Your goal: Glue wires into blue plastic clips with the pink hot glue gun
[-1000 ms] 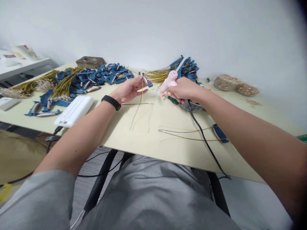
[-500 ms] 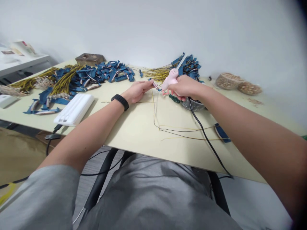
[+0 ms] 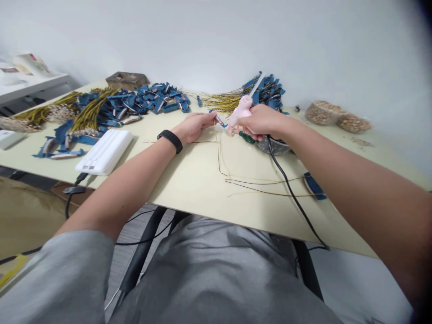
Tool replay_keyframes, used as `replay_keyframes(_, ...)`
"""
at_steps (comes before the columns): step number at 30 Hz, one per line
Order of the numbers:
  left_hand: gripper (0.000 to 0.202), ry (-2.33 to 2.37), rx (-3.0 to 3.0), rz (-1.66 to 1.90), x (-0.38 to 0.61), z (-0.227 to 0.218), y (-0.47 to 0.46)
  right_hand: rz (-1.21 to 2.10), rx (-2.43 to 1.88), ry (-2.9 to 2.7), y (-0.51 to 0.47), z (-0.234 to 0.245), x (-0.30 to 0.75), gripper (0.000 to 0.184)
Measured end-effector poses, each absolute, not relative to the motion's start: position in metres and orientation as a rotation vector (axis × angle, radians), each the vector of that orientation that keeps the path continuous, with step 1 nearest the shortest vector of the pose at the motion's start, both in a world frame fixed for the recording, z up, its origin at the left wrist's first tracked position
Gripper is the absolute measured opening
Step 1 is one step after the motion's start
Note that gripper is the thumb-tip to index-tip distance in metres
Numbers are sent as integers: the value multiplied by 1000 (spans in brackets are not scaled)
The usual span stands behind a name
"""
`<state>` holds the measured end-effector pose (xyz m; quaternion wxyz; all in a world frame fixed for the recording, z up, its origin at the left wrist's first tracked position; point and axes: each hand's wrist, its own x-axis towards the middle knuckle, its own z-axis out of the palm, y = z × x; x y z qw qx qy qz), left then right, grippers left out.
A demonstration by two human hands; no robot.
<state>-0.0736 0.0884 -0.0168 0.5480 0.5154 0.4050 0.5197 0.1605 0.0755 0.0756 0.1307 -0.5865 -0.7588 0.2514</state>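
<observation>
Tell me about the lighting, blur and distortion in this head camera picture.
Head view, lighting: diffuse, with a soft shadow beside the white power bank; head view, distortion: right forearm seemingly stretched toward the edge, upper right corner dark; head view, sharpness: the blue-edged strip in the left hand too soft for fine detail, the pink glue gun recognizable.

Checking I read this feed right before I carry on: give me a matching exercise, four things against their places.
1. glue gun
2. small blue-tipped piece
3. wristband
4. white device

A. worn on the left arm
B. held in the right hand
C. on the tabletop, beyond the left arm
D. held in the left hand

Pairs: 1-B, 2-D, 3-A, 4-C.
</observation>
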Motion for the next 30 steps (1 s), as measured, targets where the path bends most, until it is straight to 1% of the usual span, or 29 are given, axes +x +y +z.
replay_keyframes(5, 24, 968, 1164, 1273, -70, -15, 86, 706, -1680, -2240, 75, 76, 161, 26)
replay_keyframes(11, 30, 998, 1155, 1257, -68, -13, 85, 666, -1769, -2184, 75, 78, 160, 32)
replay_keyframes(17, 31, 1018, 1107, 1240, -63, -8, 81, 722, -1701, -2140, 72, 83, 161, 22)
replay_keyframes(20, 34, 1046, 1115, 1228, -61, -6, 80, 777, -1696, -2111, 71, 85, 162, 23)
replay_keyframes(26, 34, 1058, 1103, 1222, -60, -6, 82, 805, -1648, -2093, 80, 76, 161, 32)
replay_keyframes(30, 38, 1076, 1102, 1212, -58, -3, 78, 777, -1684, -2098, 82, 73, 157, 30)
